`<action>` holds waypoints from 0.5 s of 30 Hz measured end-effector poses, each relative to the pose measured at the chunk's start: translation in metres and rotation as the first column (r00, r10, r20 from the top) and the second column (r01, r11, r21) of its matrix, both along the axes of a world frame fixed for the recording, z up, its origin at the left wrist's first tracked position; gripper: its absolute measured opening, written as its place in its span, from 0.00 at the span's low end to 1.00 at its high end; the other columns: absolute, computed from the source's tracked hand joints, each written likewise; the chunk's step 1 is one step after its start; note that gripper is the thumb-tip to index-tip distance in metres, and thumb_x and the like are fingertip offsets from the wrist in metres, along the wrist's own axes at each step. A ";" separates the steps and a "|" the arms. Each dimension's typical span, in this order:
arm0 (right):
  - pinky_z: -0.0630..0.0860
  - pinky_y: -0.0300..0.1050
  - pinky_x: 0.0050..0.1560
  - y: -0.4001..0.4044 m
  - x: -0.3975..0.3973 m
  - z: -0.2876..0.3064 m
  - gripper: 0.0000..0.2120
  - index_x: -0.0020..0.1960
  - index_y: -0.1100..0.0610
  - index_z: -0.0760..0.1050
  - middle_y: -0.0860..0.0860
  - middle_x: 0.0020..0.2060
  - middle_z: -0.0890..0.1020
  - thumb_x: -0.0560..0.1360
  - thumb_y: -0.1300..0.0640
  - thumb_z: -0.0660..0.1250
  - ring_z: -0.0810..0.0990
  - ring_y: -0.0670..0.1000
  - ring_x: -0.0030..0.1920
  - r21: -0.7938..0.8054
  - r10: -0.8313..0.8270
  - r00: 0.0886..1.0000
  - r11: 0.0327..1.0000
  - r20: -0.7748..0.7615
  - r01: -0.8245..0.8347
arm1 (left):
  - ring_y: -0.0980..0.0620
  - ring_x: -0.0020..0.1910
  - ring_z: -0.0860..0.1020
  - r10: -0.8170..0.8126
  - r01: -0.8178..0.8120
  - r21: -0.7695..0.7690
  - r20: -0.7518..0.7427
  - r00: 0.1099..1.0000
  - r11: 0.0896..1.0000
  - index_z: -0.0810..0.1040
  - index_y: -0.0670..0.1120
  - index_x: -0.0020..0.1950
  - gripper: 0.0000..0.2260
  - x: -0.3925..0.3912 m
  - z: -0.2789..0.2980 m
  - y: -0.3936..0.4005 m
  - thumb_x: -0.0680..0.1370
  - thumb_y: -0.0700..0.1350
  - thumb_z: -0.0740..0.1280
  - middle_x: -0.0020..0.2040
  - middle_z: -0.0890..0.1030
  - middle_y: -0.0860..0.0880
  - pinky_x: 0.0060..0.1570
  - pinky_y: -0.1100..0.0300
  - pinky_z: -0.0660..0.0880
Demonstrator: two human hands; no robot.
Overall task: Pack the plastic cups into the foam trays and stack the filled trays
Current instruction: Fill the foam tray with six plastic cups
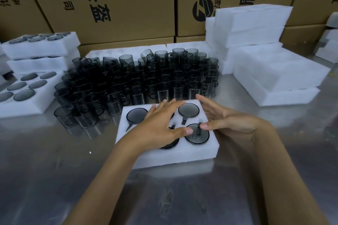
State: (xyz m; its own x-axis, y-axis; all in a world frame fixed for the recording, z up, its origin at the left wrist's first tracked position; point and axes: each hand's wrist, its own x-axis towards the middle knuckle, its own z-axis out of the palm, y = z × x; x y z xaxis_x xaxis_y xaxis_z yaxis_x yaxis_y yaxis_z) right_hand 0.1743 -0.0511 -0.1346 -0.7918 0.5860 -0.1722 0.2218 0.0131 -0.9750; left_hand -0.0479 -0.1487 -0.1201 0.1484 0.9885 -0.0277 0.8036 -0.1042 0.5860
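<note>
Left hand (161, 124) and right hand (226, 117), fingers flat and gripping nothing, press smoky grey plastic cups (188, 110) into the white foam tray (175, 153) on the steel table (54, 160); push evenly until rims sit flush before stacking.

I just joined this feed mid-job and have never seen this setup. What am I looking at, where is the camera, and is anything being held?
There is no machine here: a person works with two bare hands, filmed by one camera worn on the head and looking down. The left hand lies flat, fingers straight, on a foam tray that has dark cups sunk in its holes. The right hand hovers open at the tray's right side; neither hand has a grip on anything. Behind the tray stand many loose cups on a steel table. Filled trays sit stacked at left, a white foam stack at right, cartons behind.
</note>
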 end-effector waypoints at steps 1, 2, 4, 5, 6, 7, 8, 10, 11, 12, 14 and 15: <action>0.69 0.35 0.68 0.001 0.000 0.000 0.51 0.81 0.46 0.48 0.44 0.77 0.64 0.67 0.61 0.73 0.66 0.39 0.73 -0.005 -0.003 1.000 1.000 0.007 0.003 | 0.66 0.76 0.39 0.000 0.000 -0.002 -0.007 1.000 1.000 0.53 0.63 0.78 0.34 0.000 0.000 0.000 0.76 0.63 0.66 0.81 0.48 0.59 0.75 0.60 0.35; 0.68 0.38 0.70 0.002 -0.001 0.000 0.51 0.82 0.47 0.48 0.45 0.77 0.64 0.68 0.62 0.74 0.67 0.40 0.73 -0.020 -0.006 1.000 1.000 0.005 0.006 | 0.64 0.77 0.39 -0.003 0.003 0.001 -0.019 1.000 1.000 0.54 0.63 0.79 0.34 0.000 0.000 0.000 0.77 0.63 0.66 0.81 0.48 0.59 0.75 0.60 0.35; 0.67 0.46 0.74 0.002 -0.001 -0.002 0.45 0.81 0.48 0.55 0.48 0.76 0.68 0.70 0.64 0.74 0.70 0.45 0.73 -0.076 0.011 0.999 0.997 -0.034 -0.014 | 0.63 0.78 0.40 -0.007 0.007 0.015 -0.049 0.999 1.000 0.55 0.62 0.79 0.32 0.001 -0.001 0.000 0.78 0.63 0.64 0.81 0.48 0.59 0.75 0.60 0.35; 0.68 0.48 0.73 0.003 0.000 -0.002 0.39 0.79 0.49 0.61 0.49 0.74 0.72 0.73 0.64 0.73 0.72 0.48 0.72 -0.102 0.035 0.998 0.994 -0.060 -0.041 | 0.62 0.78 0.40 0.001 0.001 0.030 -0.061 0.998 1.000 0.55 0.62 0.79 0.31 0.002 -0.002 -0.001 0.78 0.63 0.63 0.81 0.49 0.59 0.76 0.59 0.35; 0.71 0.49 0.71 0.003 0.000 -0.003 0.33 0.76 0.49 0.66 0.51 0.71 0.75 0.75 0.63 0.72 0.74 0.51 0.71 -0.121 0.053 0.995 0.991 -0.080 -0.062 | 0.62 0.79 0.41 0.017 -0.013 0.055 -0.073 0.997 0.998 0.56 0.62 0.78 0.29 0.003 -0.003 -0.001 0.79 0.62 0.61 0.81 0.49 0.58 0.76 0.58 0.36; 0.72 0.49 0.70 0.003 0.000 -0.004 0.28 0.74 0.50 0.70 0.53 0.68 0.78 0.75 0.61 0.72 0.76 0.53 0.69 -0.131 0.051 0.995 0.989 -0.083 -0.062 | 0.61 0.79 0.43 0.038 -0.030 0.086 -0.086 0.996 0.996 0.57 0.61 0.78 0.28 0.005 -0.004 -0.002 0.80 0.62 0.59 0.81 0.51 0.57 0.77 0.58 0.37; 0.73 0.51 0.70 0.005 0.001 -0.004 0.25 0.71 0.50 0.74 0.54 0.66 0.80 0.75 0.57 0.74 0.77 0.55 0.68 -0.126 0.023 0.998 0.992 -0.064 -0.031 | 0.60 0.79 0.44 0.059 -0.047 0.116 -0.100 0.993 0.992 0.58 0.60 0.78 0.26 0.007 -0.005 -0.002 0.81 0.62 0.58 0.81 0.52 0.57 0.77 0.57 0.38; 0.72 0.54 0.70 0.007 0.001 -0.004 0.23 0.65 0.51 0.80 0.56 0.62 0.83 0.71 0.48 0.76 0.80 0.55 0.64 -0.073 -0.094 0.995 0.993 0.017 0.095 | 0.58 0.80 0.48 0.096 -0.073 0.162 -0.137 0.986 0.984 0.59 0.59 0.78 0.25 0.008 -0.005 -0.002 0.82 0.62 0.57 0.81 0.54 0.55 0.77 0.57 0.40; 0.72 0.53 0.67 0.008 0.001 -0.004 0.23 0.62 0.51 0.82 0.58 0.60 0.83 0.69 0.44 0.75 0.81 0.54 0.59 -0.036 -0.160 0.985 0.986 0.064 0.163 | 0.57 0.80 0.49 0.120 -0.088 0.188 -0.169 0.978 0.978 0.60 0.58 0.78 0.25 0.007 -0.005 -0.002 0.82 0.61 0.56 0.81 0.55 0.55 0.77 0.57 0.41; 0.74 0.49 0.61 0.007 0.001 -0.003 0.23 0.59 0.51 0.84 0.59 0.60 0.83 0.67 0.41 0.75 0.80 0.53 0.54 0.009 -0.217 0.970 0.976 0.111 0.217 | 0.56 0.80 0.51 0.155 -0.109 0.220 -0.206 0.966 0.970 0.60 0.58 0.78 0.24 0.003 -0.004 -0.002 0.82 0.60 0.56 0.81 0.56 0.54 0.77 0.56 0.42; 0.75 0.42 0.49 0.004 0.000 0.000 0.23 0.55 0.50 0.86 0.57 0.55 0.84 0.67 0.36 0.72 0.79 0.48 0.46 0.103 -0.276 0.941 0.960 0.197 0.260 | 0.54 0.79 0.54 0.242 -0.170 0.278 -0.249 0.938 0.945 0.60 0.57 0.78 0.24 -0.009 -0.002 -0.001 0.83 0.58 0.56 0.80 0.58 0.54 0.78 0.52 0.46; 0.75 0.39 0.42 0.003 0.001 0.002 0.24 0.53 0.52 0.86 0.53 0.49 0.85 0.68 0.35 0.71 0.78 0.44 0.40 0.134 -0.290 0.930 0.955 0.225 0.265 | 0.53 0.78 0.56 0.280 -0.205 0.293 -0.242 0.929 0.934 0.61 0.56 0.78 0.24 -0.017 0.000 -0.001 0.83 0.58 0.56 0.80 0.60 0.54 0.77 0.51 0.50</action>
State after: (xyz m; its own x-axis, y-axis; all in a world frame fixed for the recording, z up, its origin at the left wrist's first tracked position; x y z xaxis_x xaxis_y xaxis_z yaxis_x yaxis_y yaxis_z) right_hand 0.1754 -0.0485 -0.1326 -0.5373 0.8004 -0.2659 0.4571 0.0114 -0.8893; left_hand -0.0644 -0.1497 -0.1203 -0.0734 0.9708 0.2285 0.9485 -0.0028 0.3168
